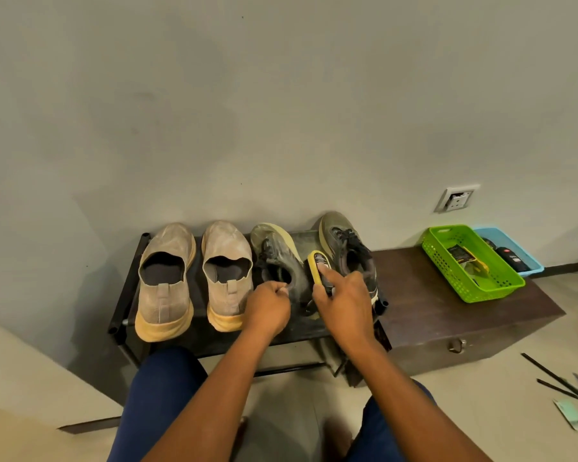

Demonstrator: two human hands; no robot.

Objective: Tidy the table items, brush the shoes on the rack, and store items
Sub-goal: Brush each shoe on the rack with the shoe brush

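Observation:
On the black shoe rack (pixel 124 305) stand two beige slip-on shoes (pixel 166 278) (pixel 227 271) at the left and two dark olive laced sneakers at the right. The left olive sneaker (pixel 276 258) is tilted onto its side, and my left hand (pixel 267 306) pinches its heel collar. My right hand (pixel 344 305) grips a yellow shoe brush (pixel 317 265), index finger stretched along its back, against that sneaker's right side. The other olive sneaker (pixel 347 248) stands upright just right of the brush.
A dark wooden chest (pixel 447 315) adjoins the rack on the right, carrying a green basket (pixel 501 285) and a blue basket (pixel 528 265) with small items. Black rods (pixel 548 375) and paper scraps lie on the floor at right. A wall socket (pixel 456 198) sits above.

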